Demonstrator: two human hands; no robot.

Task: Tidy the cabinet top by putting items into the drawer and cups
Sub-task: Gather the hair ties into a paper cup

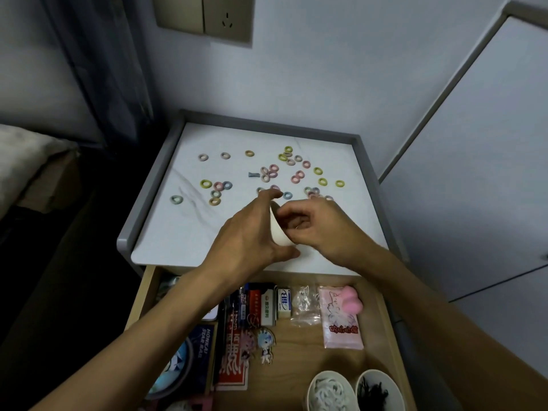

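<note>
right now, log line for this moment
left hand grips cup | right hand at cup mouth, hold unclear | ties loose on top | drawer open

White marbled counter [166, 238] with grey raised rim, small pastel hair rings [271, 172] scattered over its far half, one blue-green ring [173, 199] alone near left edge

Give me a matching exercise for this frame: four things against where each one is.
1 white cup
2 coloured rings
3 pink toy
4 cup of dark bits

A scattered on the cabinet top
B drawer, near end
C gripped by the left hand
D drawer, far end, right side

Pairs: 1-C, 2-A, 3-D, 4-B
</note>
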